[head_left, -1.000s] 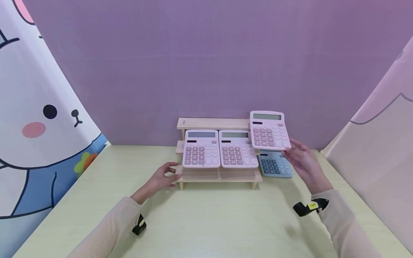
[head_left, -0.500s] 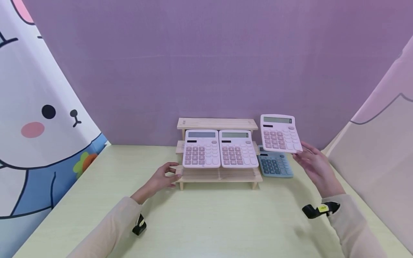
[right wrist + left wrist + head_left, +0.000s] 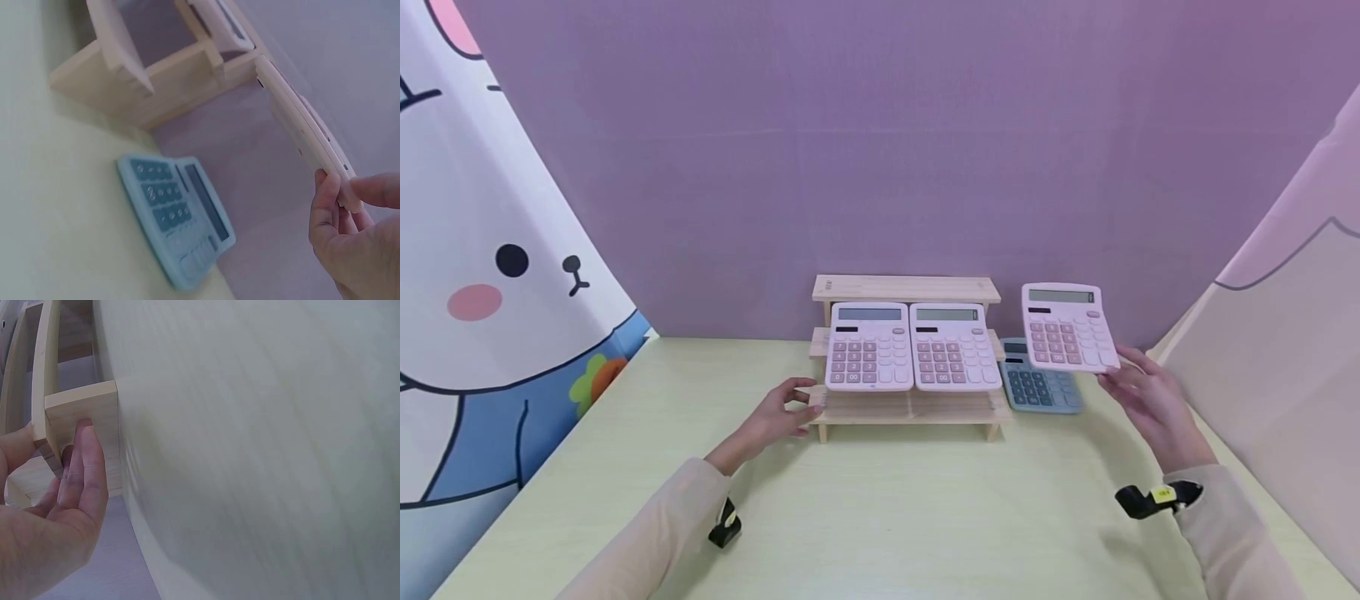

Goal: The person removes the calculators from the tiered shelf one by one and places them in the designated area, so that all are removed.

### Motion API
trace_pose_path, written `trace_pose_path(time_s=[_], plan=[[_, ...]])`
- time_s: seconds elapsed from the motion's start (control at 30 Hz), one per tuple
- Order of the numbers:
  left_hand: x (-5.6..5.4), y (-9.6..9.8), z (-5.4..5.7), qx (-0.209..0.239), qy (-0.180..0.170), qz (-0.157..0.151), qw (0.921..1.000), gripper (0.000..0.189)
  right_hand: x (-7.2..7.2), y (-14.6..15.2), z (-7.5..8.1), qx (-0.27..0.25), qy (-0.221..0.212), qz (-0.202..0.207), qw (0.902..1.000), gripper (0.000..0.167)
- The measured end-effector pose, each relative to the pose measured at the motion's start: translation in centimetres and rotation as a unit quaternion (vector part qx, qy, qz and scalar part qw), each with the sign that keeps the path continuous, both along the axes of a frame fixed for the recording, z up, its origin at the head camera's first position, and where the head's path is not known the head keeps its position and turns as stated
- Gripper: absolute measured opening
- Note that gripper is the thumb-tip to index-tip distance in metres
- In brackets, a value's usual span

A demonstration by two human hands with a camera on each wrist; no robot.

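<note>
My right hand (image 3: 1153, 408) pinches a pink calculator (image 3: 1070, 327) by its lower right corner, thumb on one face and fingers on the other. In the right wrist view that calculator (image 3: 306, 128) appears edge-on, raised off the table. Behind and below it, a blue calculator (image 3: 1041, 387) lies on the table, partly covered in the head view. A stepped wooden rack (image 3: 910, 408) carries two more pink calculators (image 3: 870, 348), leaning side by side. My left hand (image 3: 771, 418) grips the left end of its lowest step, thumb above the board (image 3: 47, 381) and fingers beneath.
The pale table (image 3: 880, 517) runs up to a purple backdrop (image 3: 880, 150). Printed cloths hang at the left (image 3: 497, 350) and right (image 3: 1285, 358) sides. The rack's top step (image 3: 906, 288) stands close to the backdrop.
My right hand has carried the pink calculator right, off the rack's right end, and lately downward. More of the top step shows. My left hand keeps its place.
</note>
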State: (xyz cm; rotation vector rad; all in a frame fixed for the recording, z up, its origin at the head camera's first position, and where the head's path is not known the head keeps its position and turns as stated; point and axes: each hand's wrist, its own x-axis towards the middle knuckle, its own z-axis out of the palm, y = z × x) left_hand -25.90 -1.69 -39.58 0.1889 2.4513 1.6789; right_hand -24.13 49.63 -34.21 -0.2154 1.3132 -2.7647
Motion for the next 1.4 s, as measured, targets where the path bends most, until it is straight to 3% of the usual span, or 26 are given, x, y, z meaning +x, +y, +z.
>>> trace_pose_path(time_s=[0.3, 0.77, 1.4], plan=[[0.1, 0.0, 0.1, -0.003, -0.004, 0.000, 1.0000, 0.053, 0.0, 1.3, -1.9, 0.012, -0.001, -0.001, 0.9999, 0.041], [0.3, 0.0, 0.2, 0.003, -0.002, -0.007, 1.0000, 0.054, 0.1, 3.3, -3.9, 0.052, -0.033, -0.049, 0.9969, 0.039], [0.0, 0.0, -0.2, 0.000, -0.006, 0.003, 1.0000, 0.055, -0.1, 7.1, -5.8, 0.065, -0.064, -0.036, 0.9951, 0.038]])
